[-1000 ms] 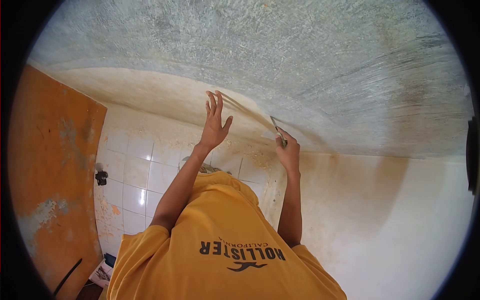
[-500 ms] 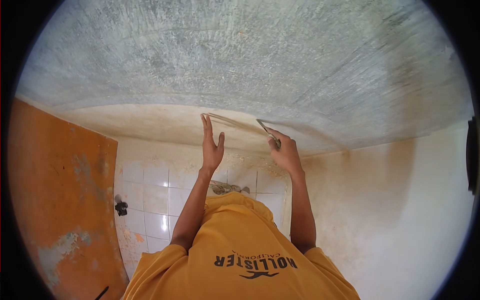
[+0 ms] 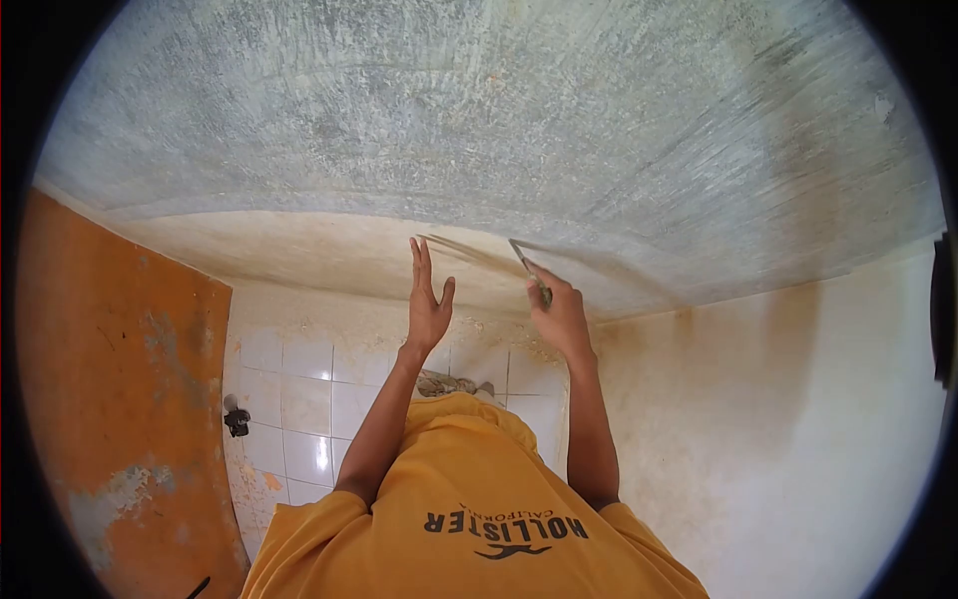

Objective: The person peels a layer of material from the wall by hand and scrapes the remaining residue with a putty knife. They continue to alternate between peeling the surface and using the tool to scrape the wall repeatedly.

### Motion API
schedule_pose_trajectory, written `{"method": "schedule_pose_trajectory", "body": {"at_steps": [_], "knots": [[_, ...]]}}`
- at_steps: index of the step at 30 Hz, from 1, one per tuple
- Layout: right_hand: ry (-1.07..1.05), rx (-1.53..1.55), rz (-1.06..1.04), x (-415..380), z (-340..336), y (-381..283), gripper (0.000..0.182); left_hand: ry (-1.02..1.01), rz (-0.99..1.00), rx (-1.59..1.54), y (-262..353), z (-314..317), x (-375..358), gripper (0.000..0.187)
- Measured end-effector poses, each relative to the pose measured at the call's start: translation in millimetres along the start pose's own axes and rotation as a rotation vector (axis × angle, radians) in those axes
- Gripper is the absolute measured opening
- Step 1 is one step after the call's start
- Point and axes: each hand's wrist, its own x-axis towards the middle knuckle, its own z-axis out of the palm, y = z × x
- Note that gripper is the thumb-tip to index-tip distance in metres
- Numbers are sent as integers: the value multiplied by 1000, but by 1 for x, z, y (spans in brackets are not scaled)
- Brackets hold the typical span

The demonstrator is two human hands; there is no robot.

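Note:
My right hand (image 3: 559,311) is closed round the handle of a flat scraper (image 3: 519,254), whose blade edge meets the wall at the border between the grey scraped surface (image 3: 479,120) and the cream strip (image 3: 299,245) below it. To its left, my left hand (image 3: 429,304) is raised with the fingers stretched out and the thumb apart, its fingertips at the cream strip. Nothing is in it. Thin shadows of the hand and scraper fall on the wall.
An orange wall (image 3: 130,379) with peeled patches stands at the left. White tiles (image 3: 304,399) with crumbs cover the floor, where a small black object (image 3: 237,419) lies. A whitish wall (image 3: 738,429) with brown stains is at the right.
My right hand and the scraper have shifted slightly left. My left hand has moved a little right and down, still spread. The view has moved slightly.

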Motion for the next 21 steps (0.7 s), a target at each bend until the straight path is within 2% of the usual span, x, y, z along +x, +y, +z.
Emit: {"method": "schedule_pose_trajectory", "body": {"at_steps": [6,10,15,18,21], "knots": [[151,34,-184,3,4,23,34,-8,7,-4,1,3,4,82],[90,9,-59,-2,2,22,35,-37,3,-12,4,9,-2,82],[100,41,-130,8,7,36,33,-43,32,-11,2,12,-6,81],[18,47,51,5,-11,20,33,-55,44,-40,-3,19,-4,81],[95,69,-51,5,-5,28,33,-87,18,-43,4,19,-6,81]]}}
